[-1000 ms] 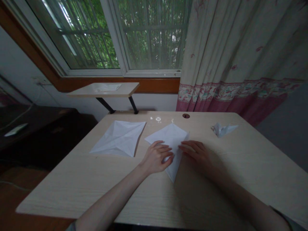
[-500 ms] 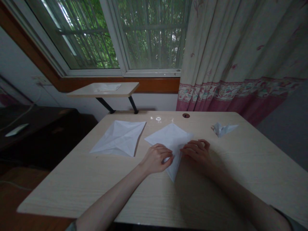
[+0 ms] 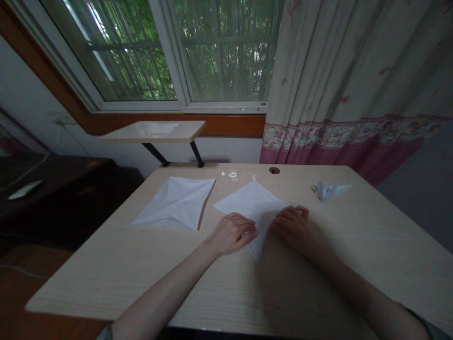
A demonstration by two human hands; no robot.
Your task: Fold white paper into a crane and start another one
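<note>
A sheet of white paper (image 3: 253,198) lies in the middle of the desk, one corner towards the window and a narrow point towards me. My left hand (image 3: 235,233) rests on its lower left part, fingers curled and thumb close to them at the paper's edge. At the lower right edge, my right hand (image 3: 290,226) has its bent fingers closed on the paper near the right corner. The fingertips of the right hand are partly hidden.
A second creased white sheet (image 3: 177,200) lies to the left. A folded paper bird (image 3: 329,191) sits at the right. A raised shelf (image 3: 122,135) with another paper (image 3: 157,128) stands at the back left. The desk (image 3: 141,278) has a round cable hole (image 3: 274,170).
My right hand has slid slightly right along the paper's edge, away from my left hand. The paper's near point has shifted slightly away from me. My left hand has barely moved.
</note>
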